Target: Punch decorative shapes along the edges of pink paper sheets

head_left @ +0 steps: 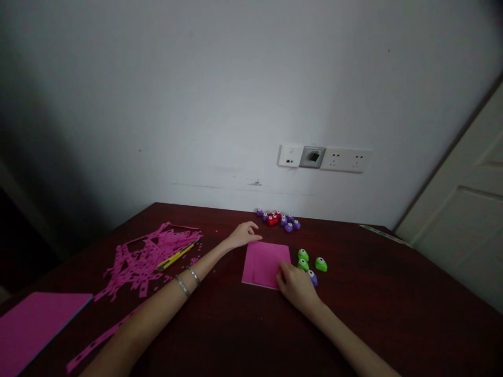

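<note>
A small stack of square pink paper (261,262) lies flat on the dark red-brown table. My left hand (244,234), with two silver bangles on its wrist, hovers at the paper's far left corner, thumb and fingers apart with nothing between them. On the paper's right edge, my right hand (297,285) rests with curled fingers closed on the paper; its fingertips are partly hidden. Just beyond it sit green craft punches (302,255) and a purple craft punch (313,277). Another green punch (321,264) stands slightly apart to the right.
Red and purple punches (274,218) cluster near the wall. On the left lie a heap of pink paper scraps (137,256), a yellow utility knife (176,255), a punched pink strip (94,343) and a larger pink sheet stack (35,327). Wall sockets (346,160) are above the table.
</note>
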Tool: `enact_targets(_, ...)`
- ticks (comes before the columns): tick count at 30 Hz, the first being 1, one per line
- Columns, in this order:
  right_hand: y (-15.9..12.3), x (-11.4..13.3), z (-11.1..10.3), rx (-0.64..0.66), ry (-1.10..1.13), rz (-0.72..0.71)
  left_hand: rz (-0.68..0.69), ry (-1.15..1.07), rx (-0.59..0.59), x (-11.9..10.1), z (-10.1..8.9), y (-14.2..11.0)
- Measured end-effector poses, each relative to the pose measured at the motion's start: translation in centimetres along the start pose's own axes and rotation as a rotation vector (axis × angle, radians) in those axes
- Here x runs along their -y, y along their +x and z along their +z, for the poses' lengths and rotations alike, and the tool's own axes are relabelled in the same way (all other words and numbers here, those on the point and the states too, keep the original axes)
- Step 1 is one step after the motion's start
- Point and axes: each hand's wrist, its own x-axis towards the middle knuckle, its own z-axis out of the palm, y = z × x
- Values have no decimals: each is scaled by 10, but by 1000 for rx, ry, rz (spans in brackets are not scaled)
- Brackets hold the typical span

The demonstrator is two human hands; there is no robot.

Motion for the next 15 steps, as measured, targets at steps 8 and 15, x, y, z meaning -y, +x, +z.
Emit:
enact_targets(8, 0, 0, -1, 3, 24, -6, -188, 185, -265, 36, -29, 57)
enact_targets(15, 1, -2, -2, 10, 54, 3, -228, 294, -233, 55, -15, 102)
